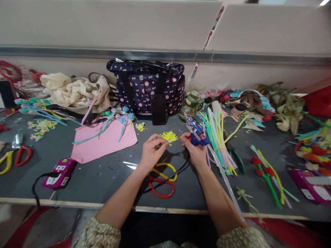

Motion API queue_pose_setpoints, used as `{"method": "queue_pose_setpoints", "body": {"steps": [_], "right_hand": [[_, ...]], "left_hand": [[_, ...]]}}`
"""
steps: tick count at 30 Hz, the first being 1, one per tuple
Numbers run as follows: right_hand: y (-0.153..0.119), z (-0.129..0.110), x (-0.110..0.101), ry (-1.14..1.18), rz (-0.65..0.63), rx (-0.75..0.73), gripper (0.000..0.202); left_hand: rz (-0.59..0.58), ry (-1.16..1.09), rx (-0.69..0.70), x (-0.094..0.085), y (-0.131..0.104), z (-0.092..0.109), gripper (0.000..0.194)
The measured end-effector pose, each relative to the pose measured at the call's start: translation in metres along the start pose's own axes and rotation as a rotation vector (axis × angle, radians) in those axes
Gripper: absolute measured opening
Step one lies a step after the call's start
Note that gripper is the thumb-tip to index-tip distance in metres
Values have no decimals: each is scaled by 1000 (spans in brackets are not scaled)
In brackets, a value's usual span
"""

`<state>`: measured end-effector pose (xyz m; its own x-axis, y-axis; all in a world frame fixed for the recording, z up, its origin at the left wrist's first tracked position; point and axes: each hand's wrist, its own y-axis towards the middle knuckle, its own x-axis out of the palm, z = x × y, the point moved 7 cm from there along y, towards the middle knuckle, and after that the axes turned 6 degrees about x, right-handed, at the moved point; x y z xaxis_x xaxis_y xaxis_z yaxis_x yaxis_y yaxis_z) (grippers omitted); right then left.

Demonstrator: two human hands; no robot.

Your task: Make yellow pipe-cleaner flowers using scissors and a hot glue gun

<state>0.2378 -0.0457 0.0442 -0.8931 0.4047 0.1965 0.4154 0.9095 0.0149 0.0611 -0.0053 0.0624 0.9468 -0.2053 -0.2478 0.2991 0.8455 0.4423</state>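
Observation:
My right hand (195, 151) is closed around a blue hot glue gun (198, 133), whose tip points up and to the left. A long clear glue stick (224, 181) trails from it toward the table's front edge. The fingers of my left hand (152, 151) are pinched together, with a small thing at their tips too hidden to name. Just beyond them lies a heap of bright yellow snippets (169, 136). Scissors with one yellow and one red handle (162, 194) rest on the table under the black cord (178, 171).
A dark patterned bag (144, 86) stands behind, a phone (158, 110) leaning on it. Left are pink paper (103, 146), a purple power strip (60, 172) and more scissors (23, 155). Right are a green jar (190, 105), bundled pipe cleaners (216, 134) and red flowers (266, 171).

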Motion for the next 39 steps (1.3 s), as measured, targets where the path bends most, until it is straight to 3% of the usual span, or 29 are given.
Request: {"method": "queue_pose_setpoints", "body": {"steps": [6, 15, 25, 32, 39], "right_hand": [[0, 1, -2, 74, 4, 8, 27], [1, 25, 6, 144, -109, 99, 26], [2, 38, 10, 107, -189, 154, 24], [2, 39, 10, 184, -194, 208, 26], [-14, 32, 25, 101, -363, 412, 30]], "left_hand": [[73, -327, -266, -4, 2, -29, 24], [338, -695, -508, -14, 12, -48, 27], [291, -807, -617, -12, 18, -38, 31], [394, -976, -633, -31, 20, -40, 29], [562, -1127, -698, -47, -10, -38, 8]]}}
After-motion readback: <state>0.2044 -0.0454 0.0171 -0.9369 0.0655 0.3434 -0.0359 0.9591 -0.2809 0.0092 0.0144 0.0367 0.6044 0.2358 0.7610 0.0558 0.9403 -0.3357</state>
